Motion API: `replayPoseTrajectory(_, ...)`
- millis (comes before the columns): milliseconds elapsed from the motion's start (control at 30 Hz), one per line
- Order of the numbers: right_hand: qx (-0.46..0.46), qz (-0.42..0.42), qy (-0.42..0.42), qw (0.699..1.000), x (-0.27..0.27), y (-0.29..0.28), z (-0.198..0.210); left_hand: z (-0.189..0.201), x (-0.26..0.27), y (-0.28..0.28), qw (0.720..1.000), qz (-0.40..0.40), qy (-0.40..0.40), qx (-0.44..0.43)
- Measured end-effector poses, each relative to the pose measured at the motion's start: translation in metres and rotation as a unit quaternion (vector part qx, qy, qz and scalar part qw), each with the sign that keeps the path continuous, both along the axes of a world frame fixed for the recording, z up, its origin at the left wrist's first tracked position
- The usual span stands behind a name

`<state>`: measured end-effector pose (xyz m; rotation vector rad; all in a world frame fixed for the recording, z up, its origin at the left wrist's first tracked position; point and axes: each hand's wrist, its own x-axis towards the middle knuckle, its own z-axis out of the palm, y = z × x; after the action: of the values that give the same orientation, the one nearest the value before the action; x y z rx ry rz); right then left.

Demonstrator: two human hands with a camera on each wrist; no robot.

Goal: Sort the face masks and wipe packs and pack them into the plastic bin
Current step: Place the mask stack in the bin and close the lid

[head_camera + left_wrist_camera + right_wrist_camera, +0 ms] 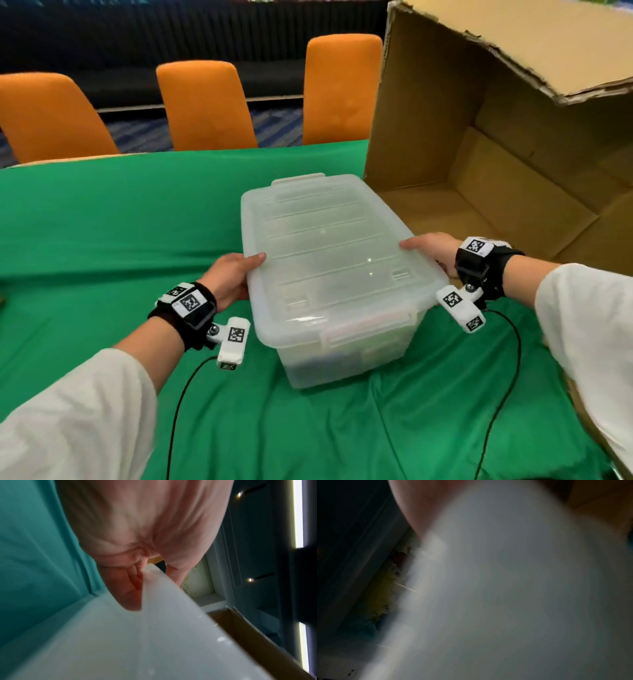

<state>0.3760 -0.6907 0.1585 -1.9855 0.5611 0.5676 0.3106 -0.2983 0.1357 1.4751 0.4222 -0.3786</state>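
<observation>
Gripping the lidded plastic bin [329, 270] by its long sides with my left hand [233, 277] and right hand [435, 250], mid-table beside the cardboard box [479, 137], I judge packing nearly finished, contents only dimly visible.

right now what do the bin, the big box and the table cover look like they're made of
Bin: translucent, slightly glossy plastic; dim shapes show through and light spots glint on its lid.
Box: brown matte corrugated cardboard, judging by its torn, ragged flap edge.
Cover: green matte fabric, probably; it creases and folds.
</observation>
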Motion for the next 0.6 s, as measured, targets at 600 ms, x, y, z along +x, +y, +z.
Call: replayPoseTrajectory(600, -0.042, 0.064, -0.138, 0.987, -0.065, 0.012, -0.038, -0.021, -0.068, 0.012, 0.996, -0.036, -0.013, 0.077)
